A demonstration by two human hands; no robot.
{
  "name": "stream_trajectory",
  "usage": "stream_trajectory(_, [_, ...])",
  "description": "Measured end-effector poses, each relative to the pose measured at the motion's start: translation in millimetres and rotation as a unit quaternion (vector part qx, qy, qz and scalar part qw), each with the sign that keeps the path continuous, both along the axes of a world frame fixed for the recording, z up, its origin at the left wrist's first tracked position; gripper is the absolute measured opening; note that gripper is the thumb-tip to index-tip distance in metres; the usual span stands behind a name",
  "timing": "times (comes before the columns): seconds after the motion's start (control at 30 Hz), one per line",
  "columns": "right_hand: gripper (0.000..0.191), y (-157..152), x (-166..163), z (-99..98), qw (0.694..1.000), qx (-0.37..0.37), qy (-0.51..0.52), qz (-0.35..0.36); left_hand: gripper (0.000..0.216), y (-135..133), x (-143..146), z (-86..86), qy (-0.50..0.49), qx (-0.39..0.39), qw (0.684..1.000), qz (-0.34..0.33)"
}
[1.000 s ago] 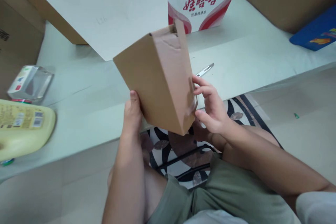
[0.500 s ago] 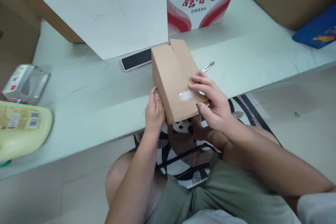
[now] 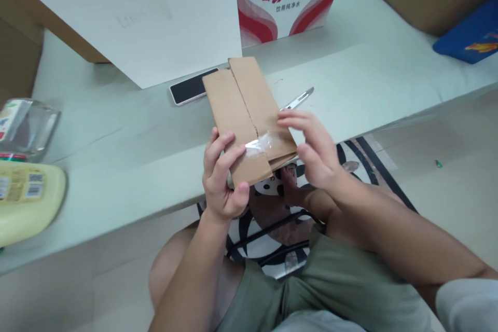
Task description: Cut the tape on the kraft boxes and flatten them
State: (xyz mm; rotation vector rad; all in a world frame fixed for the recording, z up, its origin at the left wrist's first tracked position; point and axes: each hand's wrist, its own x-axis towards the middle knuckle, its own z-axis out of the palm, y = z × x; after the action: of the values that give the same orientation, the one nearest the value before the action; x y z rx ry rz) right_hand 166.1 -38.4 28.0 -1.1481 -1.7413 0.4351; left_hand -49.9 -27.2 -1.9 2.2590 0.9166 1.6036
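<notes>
A brown cardboard box (image 3: pixel 249 109) lies at the table's front edge and looks pressed flat, with a seam down its middle and clear tape (image 3: pixel 260 144) across the near end. My left hand (image 3: pixel 223 174) grips its near left corner, fingers over the top and thumb at the near edge. At the right edge, my right hand (image 3: pixel 317 150) has its fingers apart, the fingertips touching or just above the cardboard. A utility knife (image 3: pixel 299 99) rests on the table beyond that hand. Part of a phone (image 3: pixel 190 88) is hidden behind the box's far left corner.
A large white box (image 3: pixel 136 15) and a white-and-red carton (image 3: pixel 290 5) stand at the back. On the left are a clear plastic container (image 3: pixel 35 122) and a yellow bottle (image 3: pixel 42 207). A blue box (image 3: pixel 470 36) sits on the far right of the pale green table (image 3: pixel 373 78).
The cardboard box has gone from standing thick to lying flat. My left hand has moved from its left side onto its top, and my right hand has loosened from the right edge.
</notes>
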Motion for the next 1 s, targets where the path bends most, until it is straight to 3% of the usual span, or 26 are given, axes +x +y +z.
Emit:
stream_trajectory(0.13, [0.043, 23.9, 16.8, -17.3, 0.983, -0.119, -0.059, -0.129, 0.043, 3.1, -1.8, -2.1, -0.006, 0.006, 1.000, 0.007])
stream_trajectory(0.23, [0.066, 40.4, 26.1, -30.2, 0.939, -0.250, -0.172, -0.158, 0.043, 3.6, -1.8, -0.9, 0.003, 0.000, 1.000, 0.020])
stream_trajectory(0.3, [0.068, 46.1, 27.1, -32.5, 0.911, -0.298, -0.233, -0.164, 0.044, 3.2, -1.5, -0.2, 0.006, -0.004, 1.000, 0.023])
stream_trajectory(0.43, [0.046, 46.6, 20.2, -24.1, 0.883, -0.314, -0.288, -0.198, 0.042, 2.2, -0.7, 0.1, 0.001, -0.003, 1.000, 0.021])
stream_trajectory(0.5, [0.044, 45.2, 17.0, -19.2, 0.876, -0.314, -0.295, -0.218, 0.041, 2.0, -0.4, -0.3, -0.005, 0.000, 1.000, 0.013])
stream_trajectory(0.6, [0.052, 44.5, 15.8, -16.1, 0.873, -0.323, -0.309, -0.197, 0.041, 2.1, -0.5, -1.5, -0.005, 0.004, 1.000, 0.012])
stream_trajectory(0.7, [0.043, 44.9, 16.1, -15.6, 0.862, -0.337, -0.338, -0.172, 0.043, 2.3, -0.4, -2.3, 0.002, -0.003, 1.000, 0.028])
stream_trajectory(0.83, [0.024, 43.3, 15.3, -13.1, 0.876, -0.331, -0.305, -0.176, 0.043, 2.4, 0.9, -2.3, -0.004, -0.001, 0.999, 0.031])
stream_trajectory(1.0, [0.029, 37.1, 17.8, -9.8, 0.939, -0.291, -0.066, -0.173, 0.046, 2.0, 2.6, -2.6, -0.005, -0.012, 0.999, 0.041])
